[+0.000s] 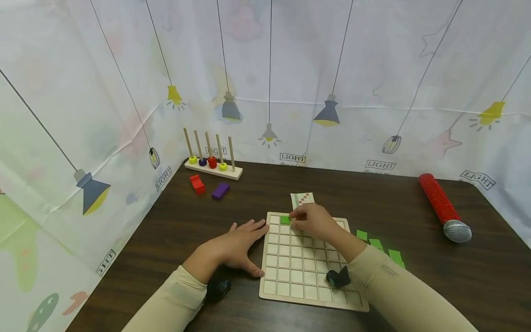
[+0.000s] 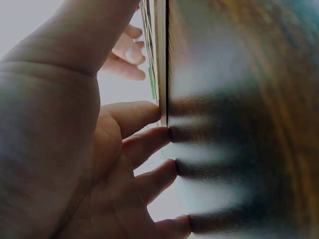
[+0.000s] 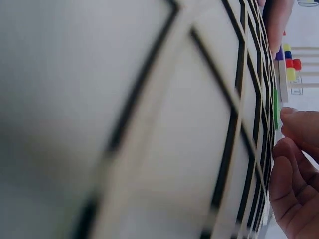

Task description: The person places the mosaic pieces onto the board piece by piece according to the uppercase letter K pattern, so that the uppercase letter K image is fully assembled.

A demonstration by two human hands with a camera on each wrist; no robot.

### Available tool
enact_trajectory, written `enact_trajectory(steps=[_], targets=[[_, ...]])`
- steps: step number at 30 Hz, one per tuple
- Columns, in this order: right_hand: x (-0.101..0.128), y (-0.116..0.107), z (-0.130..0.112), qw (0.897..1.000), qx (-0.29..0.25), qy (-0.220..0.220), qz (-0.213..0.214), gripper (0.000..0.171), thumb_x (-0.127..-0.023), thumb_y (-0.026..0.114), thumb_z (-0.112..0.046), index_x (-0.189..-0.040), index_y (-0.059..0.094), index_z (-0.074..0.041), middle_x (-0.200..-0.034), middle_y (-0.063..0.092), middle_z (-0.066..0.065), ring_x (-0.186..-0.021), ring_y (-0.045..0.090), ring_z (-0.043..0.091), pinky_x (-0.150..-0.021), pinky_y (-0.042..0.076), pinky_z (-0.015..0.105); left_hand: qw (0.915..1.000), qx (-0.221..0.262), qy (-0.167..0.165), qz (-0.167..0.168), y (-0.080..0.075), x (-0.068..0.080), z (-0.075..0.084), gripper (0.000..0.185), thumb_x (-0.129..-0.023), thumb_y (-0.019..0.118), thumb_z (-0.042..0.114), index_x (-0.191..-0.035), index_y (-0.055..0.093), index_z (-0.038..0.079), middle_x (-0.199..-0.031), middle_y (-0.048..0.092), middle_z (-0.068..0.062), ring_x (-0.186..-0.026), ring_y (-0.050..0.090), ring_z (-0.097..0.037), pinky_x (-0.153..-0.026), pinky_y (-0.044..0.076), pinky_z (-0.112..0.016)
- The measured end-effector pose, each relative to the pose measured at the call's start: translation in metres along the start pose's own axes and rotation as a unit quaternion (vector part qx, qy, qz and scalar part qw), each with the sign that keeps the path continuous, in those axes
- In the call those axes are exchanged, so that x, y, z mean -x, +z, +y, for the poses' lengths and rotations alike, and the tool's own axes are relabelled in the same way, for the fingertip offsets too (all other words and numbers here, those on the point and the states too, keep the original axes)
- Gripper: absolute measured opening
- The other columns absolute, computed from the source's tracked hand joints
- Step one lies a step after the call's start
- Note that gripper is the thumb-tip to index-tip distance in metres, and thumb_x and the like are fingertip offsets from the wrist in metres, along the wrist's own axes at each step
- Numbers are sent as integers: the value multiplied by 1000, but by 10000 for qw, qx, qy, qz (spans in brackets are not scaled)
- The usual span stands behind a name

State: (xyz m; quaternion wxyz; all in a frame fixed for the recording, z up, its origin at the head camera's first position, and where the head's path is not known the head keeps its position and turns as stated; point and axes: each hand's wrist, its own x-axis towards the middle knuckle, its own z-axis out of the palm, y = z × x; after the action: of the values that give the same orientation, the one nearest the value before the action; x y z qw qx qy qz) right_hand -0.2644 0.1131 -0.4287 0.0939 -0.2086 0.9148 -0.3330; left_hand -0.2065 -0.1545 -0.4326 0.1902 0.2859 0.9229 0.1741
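A light wooden grid board (image 1: 296, 290) lies on the dark table, with one green square tile (image 1: 285, 220) in its far row. My right hand (image 1: 315, 222) is over that row with its fingers bent, the fingertips close beside the tile. In the right wrist view the green tile (image 3: 275, 107) shows just past the fingertips; whether they pinch anything is hidden. My left hand (image 1: 238, 246) rests at the board's left edge, fingers spread, thumb near the lower left side. In the left wrist view, the left fingers (image 2: 144, 117) touch the board's edge and the table.
Several green tiles (image 1: 375, 244) lie right of the board. A small printed pattern card (image 1: 302, 199) sits behind it. A peg stacker (image 1: 215, 171), a red block (image 1: 197, 184) and a purple block (image 1: 220, 191) stand back left; a red microphone (image 1: 439, 198) lies at right.
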Motion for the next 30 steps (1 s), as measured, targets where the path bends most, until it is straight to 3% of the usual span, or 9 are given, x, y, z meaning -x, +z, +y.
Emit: enact_trajectory(steps=[9,16,23,30], targets=[[45,-39,30,9999,-6,69,-101,31,-98,71,-18,-125,71,-3,-108,66,3,-98,61,21,-80,52,40,10000,25,36,16,1,1,-2,115,-78,84,57,-165,19,18,-170,10,-1,-155,7,-26,-118,5,-63],[76,-70,66,9985,474,271,36,34,-94,75,-22,-122,72,-3,-106,70,3,-95,64,21,-77,53,41,10000,71,28,10,-1,4,-1,115,-79,85,56,-165,19,18,-170,10,-3,-155,7,-27,-117,5,-64],[99,-92,97,9919,1184,453,4,34,-89,80,-21,-117,73,-1,-112,70,14,-103,64,35,-85,52,56,10000,60,61,20,0,2,0,115,-79,85,56,-165,19,18,-170,10,-3,-155,6,-28,-117,5,-65],[111,-102,110,9883,1400,586,-173,39,-87,82,-28,-115,73,-2,-108,69,12,-98,64,33,-81,53,55,9999,45,91,9,3,0,-1,116,-78,84,57,-165,18,19,-170,9,-1,-155,6,-27,-117,4,-64]])
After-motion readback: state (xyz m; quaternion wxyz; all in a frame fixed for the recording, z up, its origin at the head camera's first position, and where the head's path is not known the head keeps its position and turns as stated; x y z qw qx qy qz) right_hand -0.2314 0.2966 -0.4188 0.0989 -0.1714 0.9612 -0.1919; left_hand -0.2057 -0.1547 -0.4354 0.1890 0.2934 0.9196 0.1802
